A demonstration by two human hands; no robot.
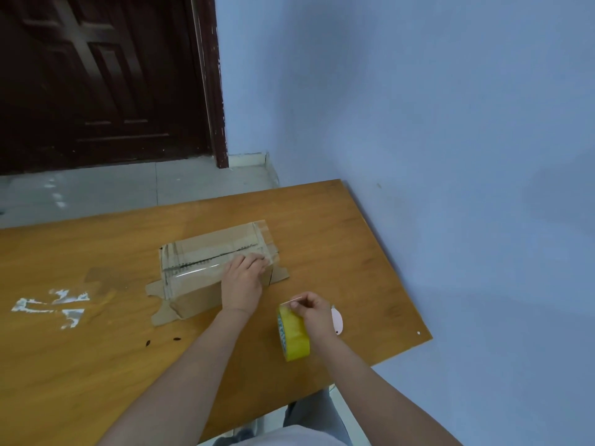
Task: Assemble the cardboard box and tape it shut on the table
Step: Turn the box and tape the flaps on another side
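Observation:
A brown cardboard box point(206, 268) lies on the wooden table point(96, 349), its top flaps closed and covered with clear tape along the seam. My left hand point(243, 281) rests flat on the right part of the box top, fingers pressing on the tape near the right edge. Nearer to me, my right hand point(314, 312) grips a yellow tape roll point(292, 334) that stands on edge on the table, thumb and fingers pinching at its top where a strip of clear tape comes off.
Loose scraps of clear tape point(54, 305) lie on the table to the left. A small white object point(337, 320) sits behind my right hand. A blue wall runs along the table's right side; a dark door point(96, 75) stands beyond.

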